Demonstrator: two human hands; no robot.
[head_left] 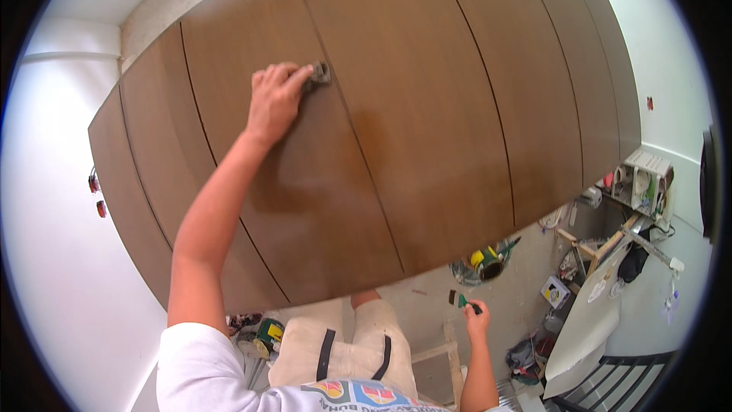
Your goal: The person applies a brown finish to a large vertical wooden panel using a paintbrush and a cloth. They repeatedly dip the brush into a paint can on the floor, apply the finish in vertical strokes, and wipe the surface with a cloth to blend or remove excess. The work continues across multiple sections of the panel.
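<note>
Brown wooden panels (412, 69) with dark vertical seams fill most of the view. My left hand (276, 99) is raised against them, its fingers closed on a small grey wadded cloth (319, 75). That cloth touches the surface right beside a seam. Darker, glossy patches (370, 133) show on the wood below and to the right of the hand. Low on the right, away from the panels, my right hand (478, 319) grips a paintbrush (463, 301) with a green ferrule area and dark bristles pointing left.
A can with a yellow and green label (484, 259) stands on the floor below the panels. Another can (269, 333) is by my legs at left. At right are a white rack (648, 175), a leaning pale board (587, 320), a wooden frame and black slats (618, 381).
</note>
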